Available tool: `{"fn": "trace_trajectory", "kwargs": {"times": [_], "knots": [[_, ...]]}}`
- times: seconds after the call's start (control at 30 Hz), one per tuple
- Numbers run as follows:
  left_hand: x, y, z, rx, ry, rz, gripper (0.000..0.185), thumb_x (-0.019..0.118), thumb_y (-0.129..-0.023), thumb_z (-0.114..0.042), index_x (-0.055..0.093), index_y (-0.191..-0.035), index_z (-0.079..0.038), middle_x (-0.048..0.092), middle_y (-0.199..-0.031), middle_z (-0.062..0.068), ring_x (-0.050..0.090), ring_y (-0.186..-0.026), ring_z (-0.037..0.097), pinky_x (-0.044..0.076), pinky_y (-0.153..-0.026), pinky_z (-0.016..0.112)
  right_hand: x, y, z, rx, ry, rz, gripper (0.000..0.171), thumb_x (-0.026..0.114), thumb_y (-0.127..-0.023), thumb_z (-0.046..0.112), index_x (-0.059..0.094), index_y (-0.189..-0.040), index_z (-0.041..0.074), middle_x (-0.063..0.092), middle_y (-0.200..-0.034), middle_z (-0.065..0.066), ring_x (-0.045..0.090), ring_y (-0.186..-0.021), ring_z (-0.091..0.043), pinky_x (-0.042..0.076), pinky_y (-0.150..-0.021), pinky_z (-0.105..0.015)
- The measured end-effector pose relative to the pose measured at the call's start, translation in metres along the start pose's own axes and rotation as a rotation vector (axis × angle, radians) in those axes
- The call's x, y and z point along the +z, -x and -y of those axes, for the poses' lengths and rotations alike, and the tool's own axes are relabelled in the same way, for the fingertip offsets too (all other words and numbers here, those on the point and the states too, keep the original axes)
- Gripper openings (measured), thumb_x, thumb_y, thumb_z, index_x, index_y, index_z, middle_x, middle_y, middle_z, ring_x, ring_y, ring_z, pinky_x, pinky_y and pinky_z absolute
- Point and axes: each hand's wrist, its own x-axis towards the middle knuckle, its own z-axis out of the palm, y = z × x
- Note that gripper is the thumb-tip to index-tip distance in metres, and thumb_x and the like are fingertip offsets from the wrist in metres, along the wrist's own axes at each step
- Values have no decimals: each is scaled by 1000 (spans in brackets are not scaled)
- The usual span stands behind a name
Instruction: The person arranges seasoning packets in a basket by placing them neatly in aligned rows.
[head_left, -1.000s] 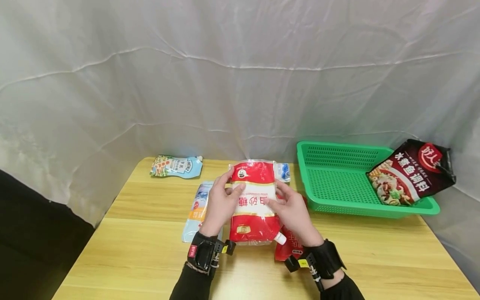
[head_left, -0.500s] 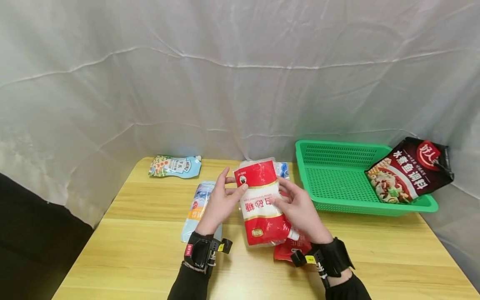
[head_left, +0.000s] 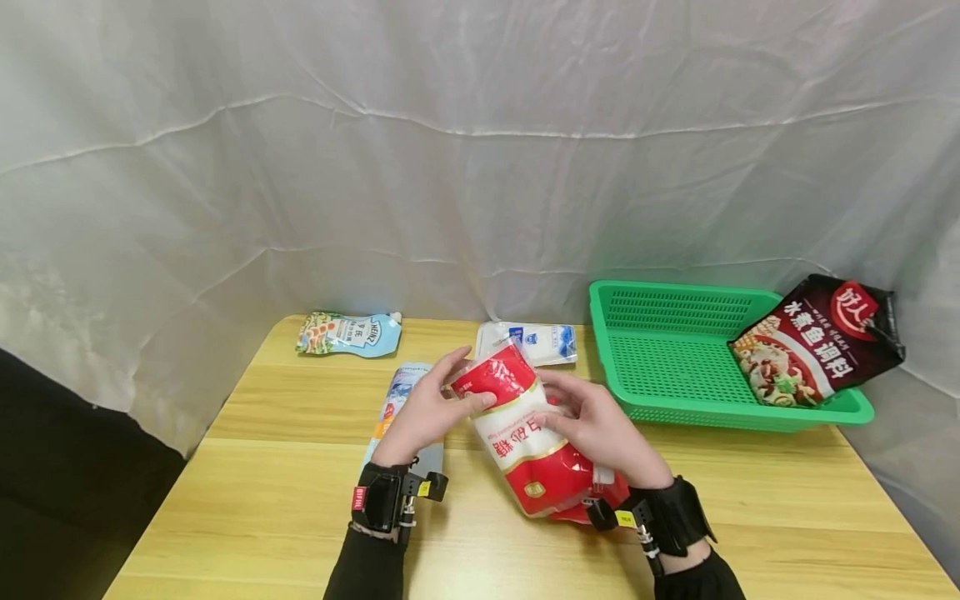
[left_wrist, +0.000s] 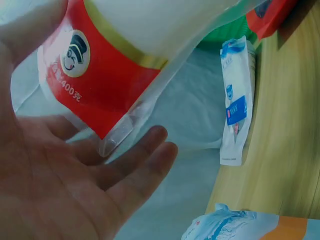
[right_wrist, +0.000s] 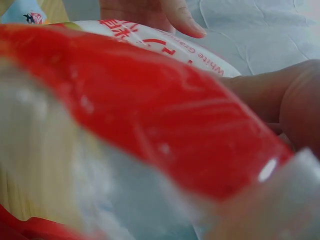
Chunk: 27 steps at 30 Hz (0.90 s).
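Note:
A red and white pouch of white granulated sugar (head_left: 517,433) with a spout is held tilted above the table, its top toward the left. My left hand (head_left: 431,412) pinches its upper left corner, thumb on the front; in the left wrist view the other fingers spread loosely behind that corner. At the opposite side, my right hand (head_left: 600,421) grips the edge with the thumb across the front. The pouch's red lower end (right_wrist: 150,110) fills much of the right wrist view, blurred. Beneath it, a red packet (head_left: 621,490) lies mostly hidden.
A green basket (head_left: 622,412) stands at the right, with a dark seasoning bag (head_left: 825,342) leaning over its rim. At the back lie a white packet (head_left: 551,343) and a light blue Heinz pouch (head_left: 367,333). A blue and orange packet (head_left: 405,379) lies partly behind my left arm.
The sugar pouch has turned, its top swinging left and its spout end moving right and nearer. Both hands moved with it. The white packet at the back is now uncovered.

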Motion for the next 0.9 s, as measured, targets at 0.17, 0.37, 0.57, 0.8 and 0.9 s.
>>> {"fn": "trace_trajectory", "kwargs": {"times": [0.17,0.37,0.57,0.8,0.9], "knots": [[1,0,0,0,-27,61,87,87,-86,-36,42,-159,-25,54,-150,6,59,-125,28,57,-98,46,0,1,2,-4,-3,82,48,74,-97,12,61,-143,7,73,-121,-18,73,-90,-20,63,-71,-34],[1,0,2,30,-69,86,75,86,-86,-36,51,-152,-28,63,-134,5,61,-113,26,60,-87,40,0,1,2,-3,-5,128,47,74,-97,13,61,-143,8,74,-119,-16,74,-90,-20,63,-73,-33],[1,0,3,55,-100,80,68,85,-86,-42,57,-145,-25,68,-121,2,64,-102,23,60,-80,36,1,1,4,24,-12,140,50,73,-98,13,59,-146,8,71,-123,-18,73,-92,-21,63,-73,-33],[1,1,3,43,-102,44,62,84,-86,-46,60,-139,-23,69,-116,0,64,-99,22,60,-77,35,2,0,5,39,18,136,55,73,-98,14,55,-150,11,70,-123,-19,72,-89,-21,63,-71,-33],[1,2,3,43,-81,18,60,84,-87,-45,61,-136,-21,70,-114,1,65,-96,22,60,-76,35,1,1,6,43,-2,123,56,74,-98,16,55,-151,16,69,-127,-18,72,-94,-22,63,-73,-34]]}}
